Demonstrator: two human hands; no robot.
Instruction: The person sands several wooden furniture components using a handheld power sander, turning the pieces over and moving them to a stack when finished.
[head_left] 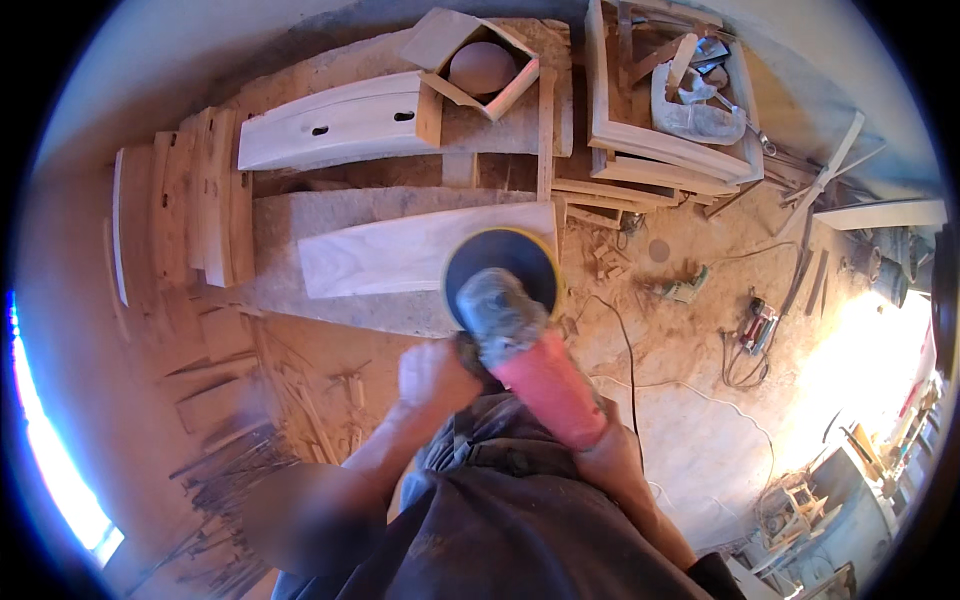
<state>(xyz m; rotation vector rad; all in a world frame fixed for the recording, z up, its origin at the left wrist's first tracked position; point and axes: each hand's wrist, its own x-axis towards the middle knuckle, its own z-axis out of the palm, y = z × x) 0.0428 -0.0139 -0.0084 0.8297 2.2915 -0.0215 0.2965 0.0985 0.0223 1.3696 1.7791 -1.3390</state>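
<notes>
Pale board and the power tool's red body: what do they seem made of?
Pale board: bare wood, likely smoothed, with streaky grain and no varnish gloss.
Red body: probably plastic, from its mostly uniform colour; blur leaves the finish uncertain.

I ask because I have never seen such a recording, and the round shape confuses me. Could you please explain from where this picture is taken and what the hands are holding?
No robot here: a person works with bare hands. A wide fisheye camera on the person's head looks down, so straight edges bend. The right hand holds the rear of a red power tool; the left hand grips it nearer the front. Its dark round disc overlaps a pale wooden board in the view; whether they touch, I cannot tell. The board lies on a greyish work surface. Beyond it are a thick slotted wooden piece and an open carton.
</notes>
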